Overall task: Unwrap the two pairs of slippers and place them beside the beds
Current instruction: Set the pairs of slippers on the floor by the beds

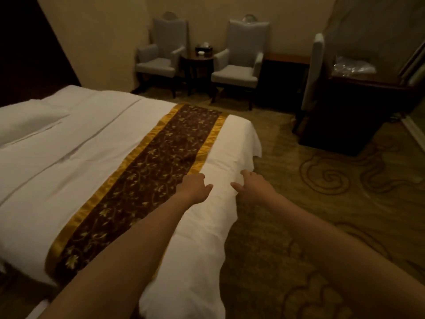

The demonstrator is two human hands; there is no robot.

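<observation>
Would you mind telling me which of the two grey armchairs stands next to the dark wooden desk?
The right-hand grey armchair, beside the dark wooden desk; the left-hand grey armchair stands beyond the small round table.

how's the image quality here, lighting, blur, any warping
Head view: dim, warm yellowish light, with the desk and the top left corner nearly black; soft overall, fine detail smeared on the armchairs; wide-angle warping bends the walls and stretches the forearms behind both hands.

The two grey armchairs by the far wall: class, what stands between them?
In the head view, a small dark round side table stands between the left armchair and the right armchair, with a dark tissue box on top.
</observation>
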